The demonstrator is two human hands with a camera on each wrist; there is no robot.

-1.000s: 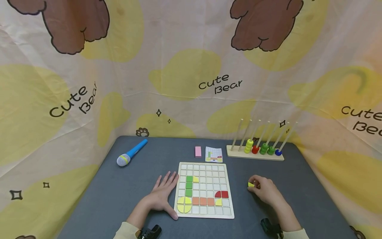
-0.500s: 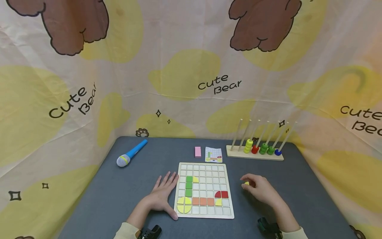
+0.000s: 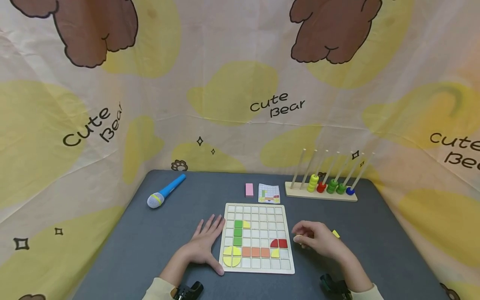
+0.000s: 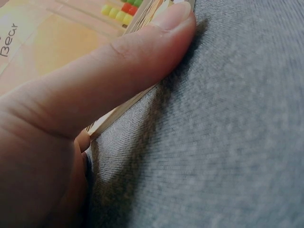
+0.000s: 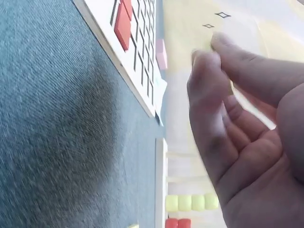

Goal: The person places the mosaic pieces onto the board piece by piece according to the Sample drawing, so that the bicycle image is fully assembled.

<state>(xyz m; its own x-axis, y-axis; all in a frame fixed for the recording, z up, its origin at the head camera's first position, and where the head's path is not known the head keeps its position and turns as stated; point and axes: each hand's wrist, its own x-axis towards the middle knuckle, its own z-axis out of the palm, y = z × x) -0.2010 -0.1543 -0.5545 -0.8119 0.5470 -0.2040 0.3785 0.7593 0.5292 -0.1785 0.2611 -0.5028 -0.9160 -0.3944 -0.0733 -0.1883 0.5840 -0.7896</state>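
A white grid board (image 3: 263,227) lies on the table, bearing green, yellow, orange and red tiles. My left hand (image 3: 202,246) is spread flat along its left edge, thumb near the lower corner. In the left wrist view the thumb (image 4: 137,59) lies against the board's side. Just right of the board, my right hand (image 3: 316,238) pinches a small yellow piece between thumb and forefinger; only a sliver of it shows. Another yellow piece (image 3: 335,234) lies on the table behind that hand. The red tiles (image 5: 123,29) show in the right wrist view.
Beyond the board are a pink block (image 3: 249,190) and a pattern card (image 3: 268,193). A bead rack (image 3: 321,195) with upright pegs stands at the back right. At the back left lies a blue toy microphone (image 3: 166,191). A printed cloth (image 3: 240,91) hangs behind the table.
My right hand has moved left toward the board with the yellow piece, uncovering another yellow piece behind it. The left hand stays in place.
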